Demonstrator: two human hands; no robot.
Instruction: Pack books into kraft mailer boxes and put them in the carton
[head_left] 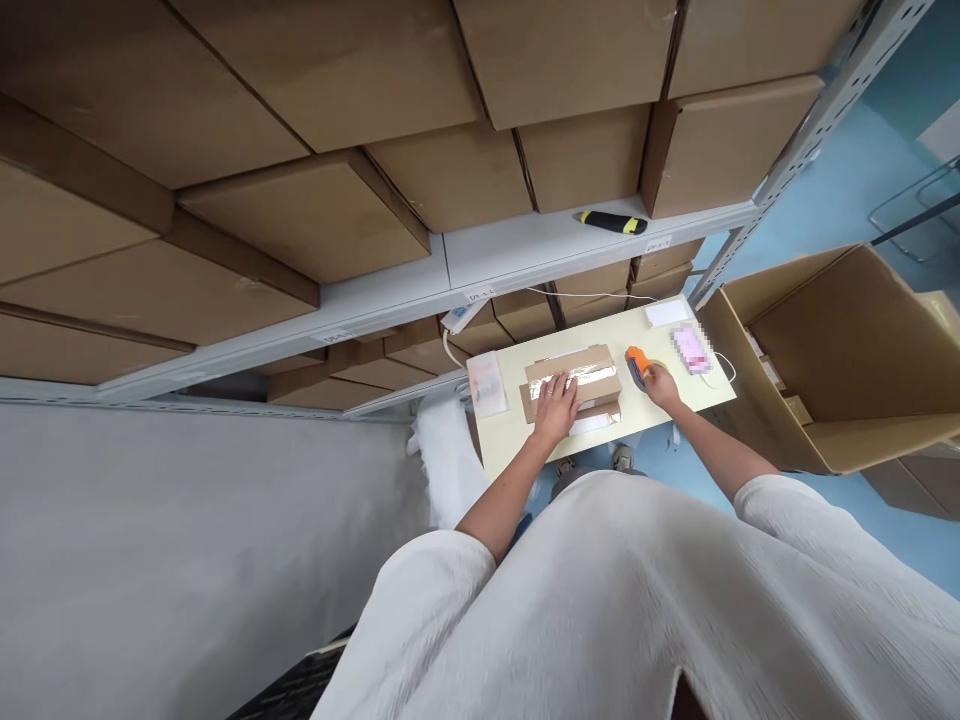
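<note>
Single camera, worn on person's head. Looks forward and steeply down, past white shirt (600, 580) close below, onto table (499, 440) near middle of view. Shelf (517, 255) ahead runs slantwise across upper part.

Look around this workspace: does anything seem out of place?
Perhaps the black-and-yellow tool: it lies loose on the shelf, near its front edge by the cartons, not on the table. Nothing looks spilled.
</note>
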